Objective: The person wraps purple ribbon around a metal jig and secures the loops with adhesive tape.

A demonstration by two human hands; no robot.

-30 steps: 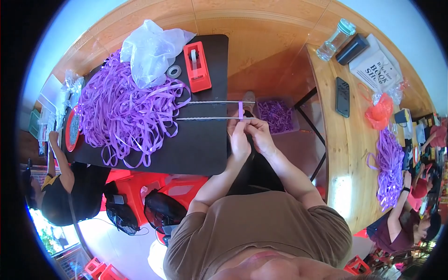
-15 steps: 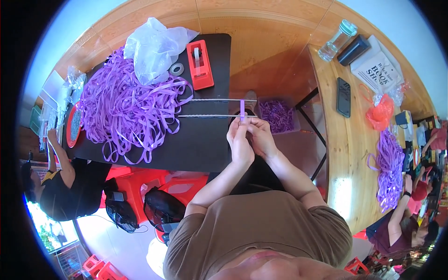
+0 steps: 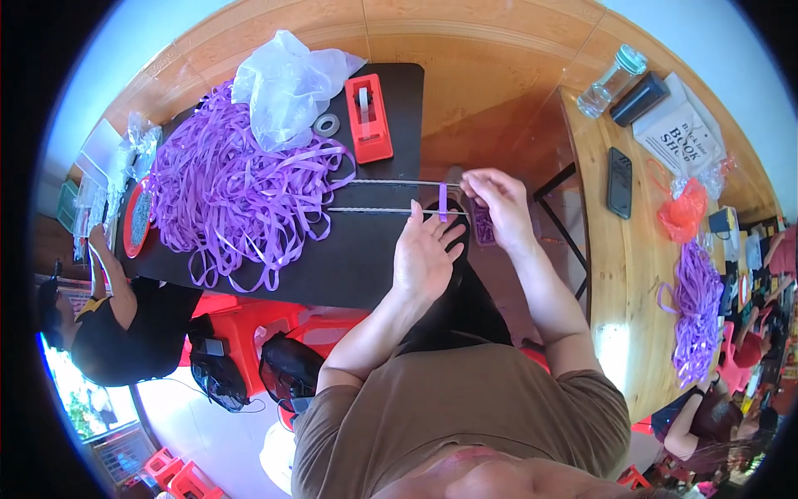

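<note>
Two thin silvery rods (image 3: 391,210) stick out to the right from the dark table, one above the other in view. A short purple ribbon strip (image 3: 442,202) bridges them near their free ends. My left hand (image 3: 424,256) lies palm up just below the lower rod, its fingers spread and nothing held in them. Beside the upper rod's tip, my right hand (image 3: 504,208) has its thumb and fingertips pinched together; what is between them, if anything, is too small to make out. A big heap of purple ribbon (image 3: 237,195) covers the rods' left part.
On the dark table (image 3: 332,279) are a red tape dispenser (image 3: 369,121), a tape roll (image 3: 327,125), a clear plastic bag (image 3: 283,91) and a red tray (image 3: 135,220). A bin of purple scraps (image 3: 484,224) stands beyond my right hand. Another person (image 3: 125,333) works at left.
My hands were together, pinching the strip at the lower rod. They have parted: the left has opened, and the right has moved up and right to the upper rod's end.
</note>
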